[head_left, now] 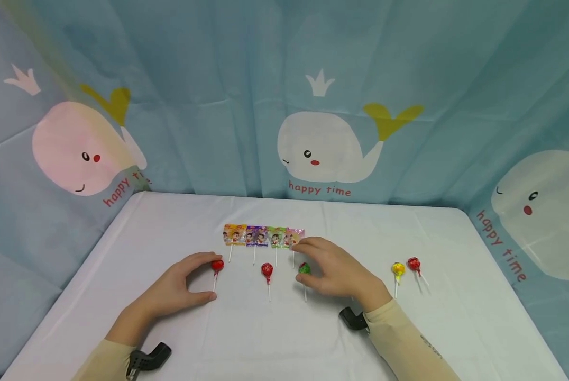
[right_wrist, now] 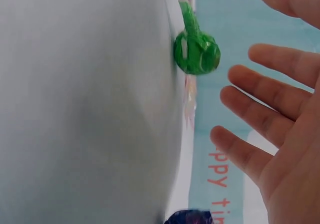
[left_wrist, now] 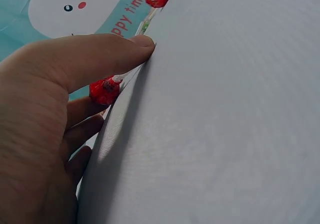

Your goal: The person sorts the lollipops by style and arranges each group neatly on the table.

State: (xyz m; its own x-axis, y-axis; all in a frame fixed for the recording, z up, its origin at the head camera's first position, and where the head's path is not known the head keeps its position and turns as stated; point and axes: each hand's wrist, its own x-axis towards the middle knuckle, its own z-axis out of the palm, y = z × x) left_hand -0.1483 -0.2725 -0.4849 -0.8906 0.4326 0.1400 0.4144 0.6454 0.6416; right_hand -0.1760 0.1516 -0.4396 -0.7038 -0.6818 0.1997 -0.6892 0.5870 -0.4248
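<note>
A red-wrapped lollipop lies on the white cloth between the thumb and index finger of my left hand. The left wrist view shows the thumb on the cloth and the other fingers loosely bent beside the red candy. Over a green lollipop hovers my right hand. Its fingers are spread and apart from the green candy in the right wrist view. Between the hands lies another red lollipop. A dark blue wrapped candy shows only partly in the right wrist view.
Flat-wrapped lollipops stand side by side farther back: orange, purple, green and pink. Right of the right hand lie a yellow lollipop and a red one. A whale-print curtain hangs behind the table.
</note>
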